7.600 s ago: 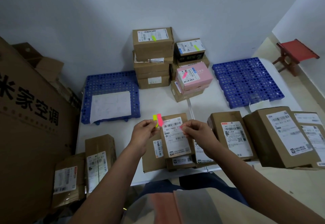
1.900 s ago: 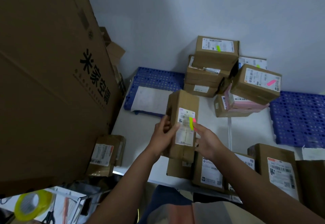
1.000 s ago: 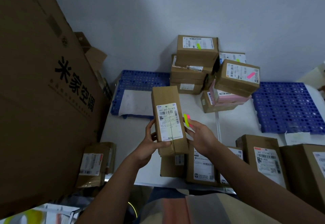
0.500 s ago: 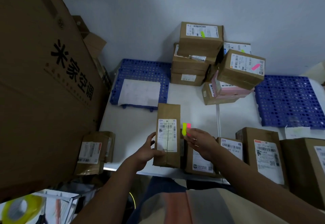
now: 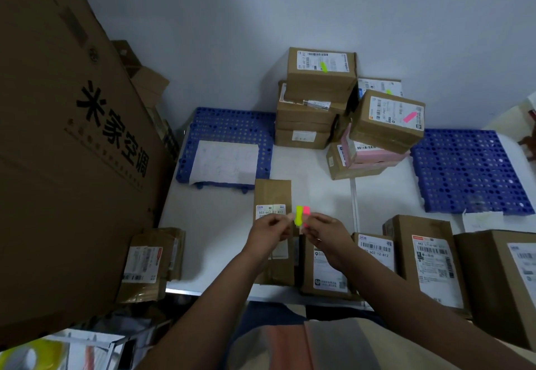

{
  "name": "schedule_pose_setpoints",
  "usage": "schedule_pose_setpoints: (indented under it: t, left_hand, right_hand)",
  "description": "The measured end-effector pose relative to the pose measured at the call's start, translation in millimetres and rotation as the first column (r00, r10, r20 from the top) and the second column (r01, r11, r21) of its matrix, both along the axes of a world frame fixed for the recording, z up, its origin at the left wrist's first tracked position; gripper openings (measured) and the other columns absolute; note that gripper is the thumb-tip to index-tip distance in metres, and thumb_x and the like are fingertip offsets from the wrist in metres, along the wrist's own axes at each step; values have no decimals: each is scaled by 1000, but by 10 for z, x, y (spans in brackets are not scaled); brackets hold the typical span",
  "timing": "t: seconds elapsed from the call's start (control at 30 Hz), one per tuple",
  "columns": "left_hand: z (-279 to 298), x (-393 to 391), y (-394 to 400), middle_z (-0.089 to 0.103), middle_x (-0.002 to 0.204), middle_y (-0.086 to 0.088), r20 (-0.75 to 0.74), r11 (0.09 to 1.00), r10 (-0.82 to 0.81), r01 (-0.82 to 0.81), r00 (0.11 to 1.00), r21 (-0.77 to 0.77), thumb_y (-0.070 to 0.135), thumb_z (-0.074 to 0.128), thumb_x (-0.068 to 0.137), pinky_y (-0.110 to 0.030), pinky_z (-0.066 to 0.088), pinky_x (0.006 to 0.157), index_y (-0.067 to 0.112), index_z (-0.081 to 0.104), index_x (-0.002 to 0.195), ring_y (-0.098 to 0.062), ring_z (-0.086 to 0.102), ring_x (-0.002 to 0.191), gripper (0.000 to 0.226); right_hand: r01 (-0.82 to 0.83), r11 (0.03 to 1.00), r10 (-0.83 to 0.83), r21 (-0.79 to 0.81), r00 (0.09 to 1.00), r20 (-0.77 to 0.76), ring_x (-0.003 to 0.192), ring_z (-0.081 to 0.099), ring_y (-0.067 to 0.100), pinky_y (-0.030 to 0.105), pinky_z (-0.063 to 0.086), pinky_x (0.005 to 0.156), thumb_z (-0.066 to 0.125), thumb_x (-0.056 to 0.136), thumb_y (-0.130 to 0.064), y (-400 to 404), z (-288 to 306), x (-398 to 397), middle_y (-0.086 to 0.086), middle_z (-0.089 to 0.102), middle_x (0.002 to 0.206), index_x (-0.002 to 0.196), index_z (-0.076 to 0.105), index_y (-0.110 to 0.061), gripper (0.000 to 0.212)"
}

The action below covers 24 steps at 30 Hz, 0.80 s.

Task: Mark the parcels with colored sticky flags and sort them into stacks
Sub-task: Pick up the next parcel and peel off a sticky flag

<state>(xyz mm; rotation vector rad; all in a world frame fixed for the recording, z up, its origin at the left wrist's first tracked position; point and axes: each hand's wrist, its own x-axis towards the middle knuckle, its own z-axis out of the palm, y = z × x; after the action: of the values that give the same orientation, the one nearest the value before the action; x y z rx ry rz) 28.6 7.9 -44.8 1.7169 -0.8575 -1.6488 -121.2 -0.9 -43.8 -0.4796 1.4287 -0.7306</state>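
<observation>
A long brown parcel (image 5: 272,192) with a white label lies flat on the white table (image 5: 220,224) in front of me. Just above its near end my right hand (image 5: 326,234) grips a small pad of sticky flags, yellow-green (image 5: 298,216) and pink (image 5: 306,212). My left hand (image 5: 268,232) pinches at the yellow-green flag's edge. At the back stands a stack topped by a green-flagged box (image 5: 320,79). Beside it a pink-flagged box (image 5: 387,121) rests tilted on a pink box (image 5: 374,155).
Unflagged parcels (image 5: 426,256) line the table's front right. Blue perforated pallets sit at the back left (image 5: 229,126), with a paper sheet (image 5: 224,162), and at the right (image 5: 470,166). A huge carton (image 5: 72,137) walls the left; more parcels (image 5: 150,259) lean below it.
My left hand has let the long parcel down flat on the table and come up to the flag pad. My right hand has kept the flags throughout.
</observation>
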Motion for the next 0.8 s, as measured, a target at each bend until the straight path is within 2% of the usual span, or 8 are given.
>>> schedule_pose_setpoints:
  t: [0.07,0.17,0.3,0.43,0.57,0.8]
  left_hand:
    - [-5,-21,-17,71,92,-6,-34,1000,0,0,999,-10,27,66,93,-18,54,76,8,72,97,-13,65,87,20]
    - [2,-23,-42,69,87,-3,-46,1000,-8,7,999,-29,20,67,92,-13,51,68,8,71,94,-11,63,83,13]
    - [34,-36,-53,68,85,-2,-23,998,-53,52,998,-45,22,67,92,-14,51,69,3,70,99,-9,62,79,21]
    - [57,-22,-58,67,75,0,13,992,-82,83,997,-94,20,66,93,-11,50,63,5,72,92,0,60,64,16]
    - [78,-20,-94,66,73,0,104,978,-130,145,986,-147,19,62,96,-13,51,65,13,70,86,-5,61,66,13]
    - [61,8,-114,66,74,-1,219,957,-188,229,958,-181,17,58,98,-12,49,66,4,71,95,-6,60,67,20]
  right_hand:
    - [-11,1000,11,-23,1000,6,83,57,22,28,48,75,64,91,-9,-1,13,-3,15,66,87,91,73,-11,10]
    - [0,999,1,-40,999,40,85,60,20,23,52,75,64,91,-5,5,32,9,15,67,90,90,72,-10,9]
    - [9,998,-5,-67,998,61,87,61,20,26,55,80,65,90,-6,7,47,14,16,68,94,89,72,-9,8]
    - [-3,997,8,-74,998,64,86,60,19,25,54,79,65,90,-9,10,60,17,14,67,92,91,73,-9,8]
    - [-12,996,16,-83,999,50,85,60,17,25,53,78,65,92,-13,4,72,22,10,69,92,94,73,-10,10]
    - [-22,995,23,-99,1000,7,84,58,19,30,52,81,64,92,-12,2,59,34,11,68,91,96,73,-11,10]
